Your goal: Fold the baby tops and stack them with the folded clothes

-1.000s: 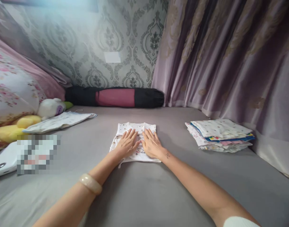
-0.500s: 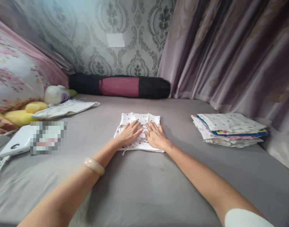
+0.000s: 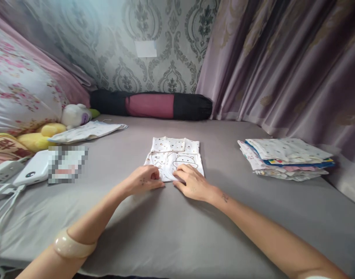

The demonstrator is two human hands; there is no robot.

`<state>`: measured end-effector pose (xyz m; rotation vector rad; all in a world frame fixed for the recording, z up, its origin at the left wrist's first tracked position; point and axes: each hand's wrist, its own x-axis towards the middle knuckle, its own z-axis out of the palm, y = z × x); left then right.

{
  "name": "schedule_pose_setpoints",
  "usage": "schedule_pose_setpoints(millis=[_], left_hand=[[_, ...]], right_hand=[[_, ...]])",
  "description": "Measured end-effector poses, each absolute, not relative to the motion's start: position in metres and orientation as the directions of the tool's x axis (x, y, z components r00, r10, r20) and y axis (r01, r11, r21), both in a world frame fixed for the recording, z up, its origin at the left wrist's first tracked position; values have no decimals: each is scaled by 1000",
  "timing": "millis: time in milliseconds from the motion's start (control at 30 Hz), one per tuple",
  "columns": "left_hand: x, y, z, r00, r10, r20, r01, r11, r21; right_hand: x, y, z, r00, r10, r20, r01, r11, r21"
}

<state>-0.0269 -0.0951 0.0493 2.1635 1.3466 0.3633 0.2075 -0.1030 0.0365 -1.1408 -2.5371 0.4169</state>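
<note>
A small white baby shirt (image 3: 168,145) with tiny dark dots and an outlined cartoon animal face lies folded on the grey bed sheet. My left hand (image 3: 142,179) is at its near left corner, fingers curled over the cloth and thumb along the near edge. At the near right part, my right hand (image 3: 193,182) has bent fingers on the animal print and its thumb by the near edge. Both hands have the front edge between fingers and thumb; the fingertips are partly hidden.
To the right is a stack of folded baby clothes (image 3: 287,151). A black and maroon roll bag (image 3: 150,105) lies along the wall. At left are a white cloth (image 3: 90,131), plush toys (image 3: 75,115), a white power bank (image 3: 35,168), a power strip (image 3: 6,170) and cables.
Both hands have drawn back from lying flat on the shirt's middle to its near edge, and their fingers have bent. The dotted upper part and animal print are now uncovered.
</note>
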Motion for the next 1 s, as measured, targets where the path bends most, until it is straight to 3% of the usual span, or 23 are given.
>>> schedule_pose_setpoints(millis=[167, 367, 567, 667, 800, 1000], left_hand=[[-26, -97, 45, 434, 900, -35, 753, -341, 563], [-34, -84, 55, 448, 889, -92, 731, -304, 611], [-12, -58, 55, 333, 934, 130, 729, -343, 593], [-10, -57, 40, 399, 892, 213, 680, -444, 584], [-30, -69, 31, 505, 837, 209, 681, -536, 500], [-75, -85, 28, 222, 972, 70, 845, -228, 483]], right_hand=[[206, -111, 39, -646, 745, 164, 671, 658, -343], [221, -122, 42, -673, 725, 148, 624, 664, -412], [229, -129, 46, -662, 737, 133, 628, 643, -439], [235, -130, 46, -656, 737, 161, 633, 654, -414], [256, -132, 47, -610, 771, 184, 680, 628, -377], [292, -133, 47, -511, 845, 155, 778, 532, -335]])
